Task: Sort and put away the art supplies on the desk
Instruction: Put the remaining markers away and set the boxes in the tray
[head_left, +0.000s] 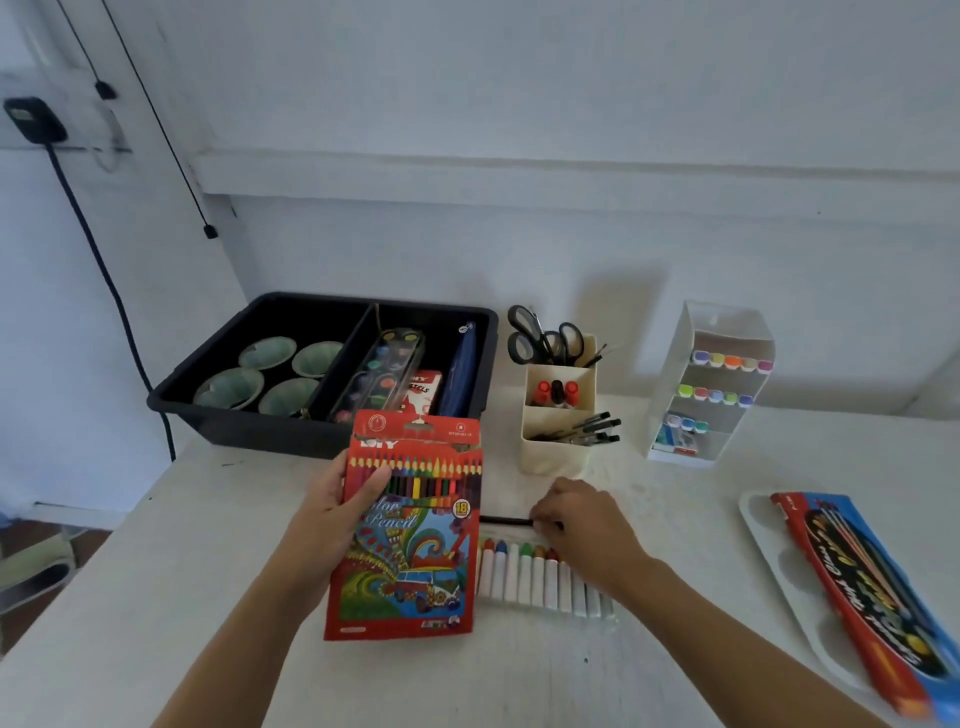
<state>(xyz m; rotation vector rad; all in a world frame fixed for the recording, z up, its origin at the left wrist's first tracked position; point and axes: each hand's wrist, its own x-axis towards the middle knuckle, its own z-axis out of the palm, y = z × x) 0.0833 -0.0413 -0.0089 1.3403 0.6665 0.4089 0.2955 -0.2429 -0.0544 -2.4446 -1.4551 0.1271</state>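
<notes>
Pencil box (410, 525) upright in left hand (337, 512), right hand (582, 525) pinching black pen (506, 520)

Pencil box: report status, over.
Left hand grips pencil box, upright. Right hand pinches black stick on desk. Crayon row just below. Black bin behind, unobstructed.

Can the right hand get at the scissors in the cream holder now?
Likely yes: the scissors stand handles-up just beyond the right hand, nothing over them, but it pinches a black pencil.
</notes>
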